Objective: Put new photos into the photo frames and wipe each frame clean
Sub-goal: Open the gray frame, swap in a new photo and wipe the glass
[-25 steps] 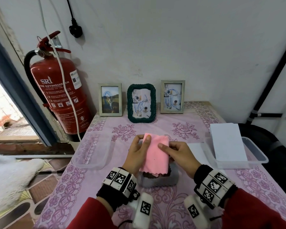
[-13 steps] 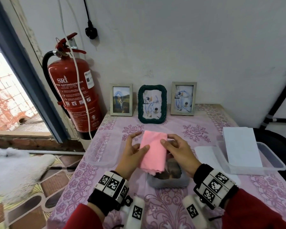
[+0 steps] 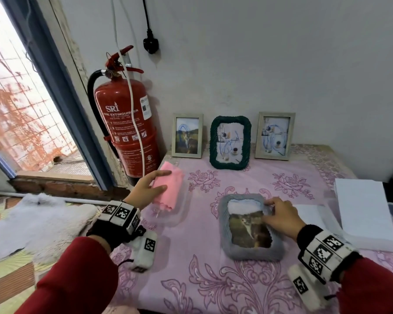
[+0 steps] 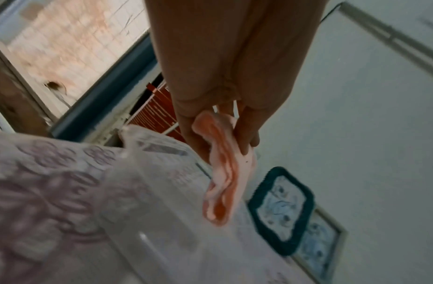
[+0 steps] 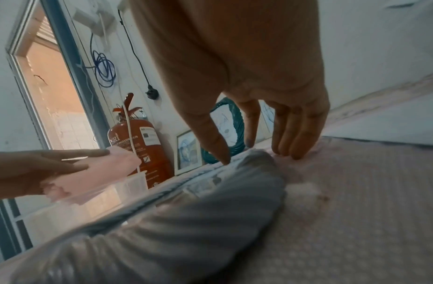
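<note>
Over the clear tub (image 3: 168, 214) at the desk's (image 3: 213, 279) left, the left hand (image 3: 145, 189) pinched the folded pink cloth (image 3: 170, 189); a second earlier both hands had held it above the grey frame (image 3: 251, 227). That frame lay flat mid-desk, the right hand's (image 3: 279, 217) fingertips resting, loosely spread, on its upper right edge. Wiping appeared finished; standing the frame beside the three at the wall probably followed.
</note>
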